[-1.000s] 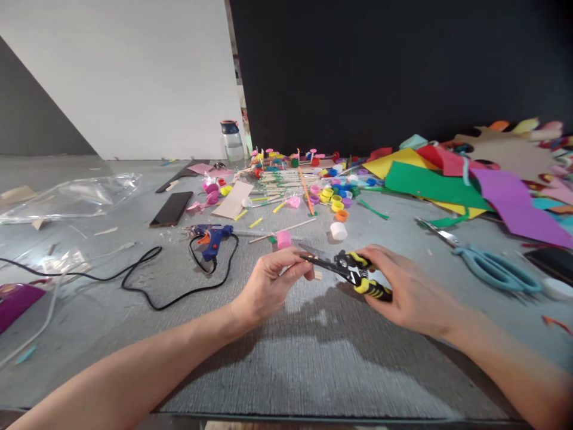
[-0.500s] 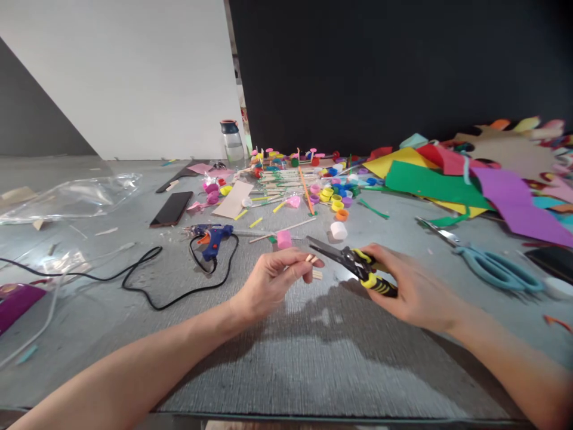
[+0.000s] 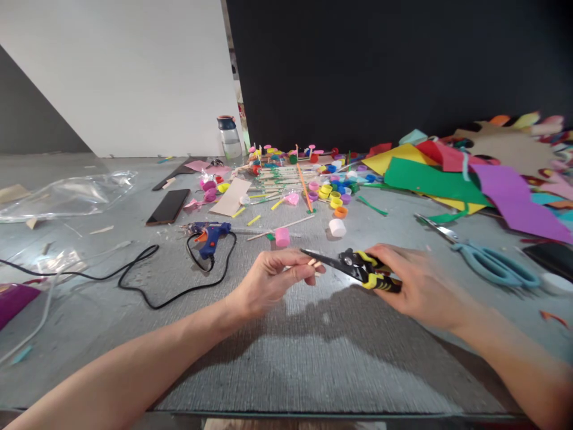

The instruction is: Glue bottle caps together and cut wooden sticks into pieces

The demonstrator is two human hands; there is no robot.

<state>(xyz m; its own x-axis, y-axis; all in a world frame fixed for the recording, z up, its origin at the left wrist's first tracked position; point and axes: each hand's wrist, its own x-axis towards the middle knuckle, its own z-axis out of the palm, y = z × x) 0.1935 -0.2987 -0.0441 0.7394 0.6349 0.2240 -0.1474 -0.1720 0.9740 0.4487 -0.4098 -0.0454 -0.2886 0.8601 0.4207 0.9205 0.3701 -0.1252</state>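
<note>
My left hand (image 3: pixel 273 279) pinches a few short pale wooden sticks (image 3: pixel 315 263) between thumb and fingers, their ends poking out to the right. My right hand (image 3: pixel 418 288) is wrapped around the black-and-yellow handles of a pair of pruning snips (image 3: pixel 342 264). The dark blades point left and lie at the stick ends, close to my left fingertips. Whether the blades touch the wood I cannot tell. Just beyond the hands are a pink cap (image 3: pixel 282 237) and a white cap (image 3: pixel 337 227).
A blue glue gun (image 3: pixel 212 237) with a black cord lies left, near a phone (image 3: pixel 168 206). Teal-handled scissors (image 3: pixel 495 263) lie right. Coloured caps, sticks and a water bottle (image 3: pixel 230 140) are at the back; a green sheet (image 3: pixel 434 181) and other coloured sheets are back right.
The snips have moved slightly left and down, bringing the blades over to the stick ends. My left hand keeps its pinch on the sticks in nearly the same place.
</note>
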